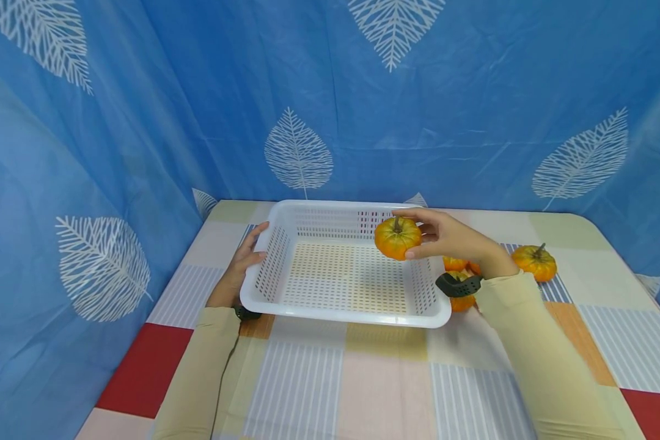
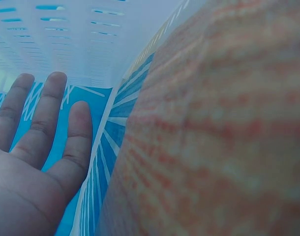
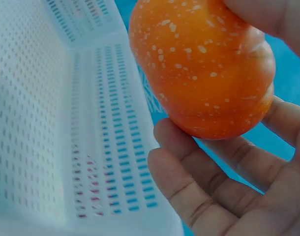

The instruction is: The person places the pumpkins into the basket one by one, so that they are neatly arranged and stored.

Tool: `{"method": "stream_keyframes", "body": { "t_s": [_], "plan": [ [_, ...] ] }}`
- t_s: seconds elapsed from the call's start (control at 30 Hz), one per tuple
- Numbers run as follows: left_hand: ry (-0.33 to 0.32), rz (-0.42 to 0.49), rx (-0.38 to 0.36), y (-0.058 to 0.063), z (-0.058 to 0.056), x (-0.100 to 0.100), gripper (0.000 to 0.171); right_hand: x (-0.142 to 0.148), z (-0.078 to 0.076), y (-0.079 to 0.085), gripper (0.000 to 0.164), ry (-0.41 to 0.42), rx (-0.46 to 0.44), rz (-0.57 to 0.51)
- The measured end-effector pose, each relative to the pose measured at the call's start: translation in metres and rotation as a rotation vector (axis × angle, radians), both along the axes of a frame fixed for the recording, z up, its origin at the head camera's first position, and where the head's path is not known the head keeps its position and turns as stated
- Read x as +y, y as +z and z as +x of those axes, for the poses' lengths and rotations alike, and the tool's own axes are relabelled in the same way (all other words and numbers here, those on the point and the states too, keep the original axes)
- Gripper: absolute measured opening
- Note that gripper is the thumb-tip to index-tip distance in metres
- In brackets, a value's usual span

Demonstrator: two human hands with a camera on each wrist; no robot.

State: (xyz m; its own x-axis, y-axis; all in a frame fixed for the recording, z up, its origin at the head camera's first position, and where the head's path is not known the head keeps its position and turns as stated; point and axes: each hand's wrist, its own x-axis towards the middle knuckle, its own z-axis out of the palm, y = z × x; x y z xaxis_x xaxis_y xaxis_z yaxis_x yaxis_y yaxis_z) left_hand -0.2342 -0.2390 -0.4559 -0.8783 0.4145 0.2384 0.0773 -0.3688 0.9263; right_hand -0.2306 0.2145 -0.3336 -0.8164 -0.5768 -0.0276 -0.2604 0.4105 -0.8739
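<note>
A small orange pumpkin with a green-brown stem is held by my right hand above the right side of a white plastic basket. The right wrist view shows thumb and fingers round the speckled pumpkin, with the slotted basket wall beside it. At the basket's left side is my left hand, its fingertips by the rim. Seen from the left wrist, the fingers of that left hand are extended near the outer basket wall. No objects show inside the basket.
More small pumpkins sit against the basket's right side, partly hidden by the right wrist. Another pumpkin lies farther right. A checked cloth covers the table; a blue leaf-patterned curtain hangs behind and at the sides.
</note>
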Motion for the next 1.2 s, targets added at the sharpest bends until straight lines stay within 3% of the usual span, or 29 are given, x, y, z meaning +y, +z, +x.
{"method": "stream_keyframes", "body": {
  "t_s": [0.37,0.63,0.9,1.2],
  "plan": [
    [-0.001,0.014,0.004,-0.001,0.0,0.0,0.062,-0.025,-0.012,-0.006,0.08,0.047,-0.054,-0.024],
    [0.081,-0.059,-0.037,0.003,0.001,0.002,0.068,-0.046,-0.022,-0.006,0.079,0.081,-0.096,-0.079],
    [0.083,-0.062,-0.062,0.003,0.002,0.003,0.067,-0.061,-0.029,-0.008,0.078,0.039,-0.091,-0.047],
    [0.058,-0.033,0.019,-0.001,-0.001,0.002,0.066,-0.078,-0.036,-0.012,0.078,0.016,-0.073,-0.022]
  ]
}}
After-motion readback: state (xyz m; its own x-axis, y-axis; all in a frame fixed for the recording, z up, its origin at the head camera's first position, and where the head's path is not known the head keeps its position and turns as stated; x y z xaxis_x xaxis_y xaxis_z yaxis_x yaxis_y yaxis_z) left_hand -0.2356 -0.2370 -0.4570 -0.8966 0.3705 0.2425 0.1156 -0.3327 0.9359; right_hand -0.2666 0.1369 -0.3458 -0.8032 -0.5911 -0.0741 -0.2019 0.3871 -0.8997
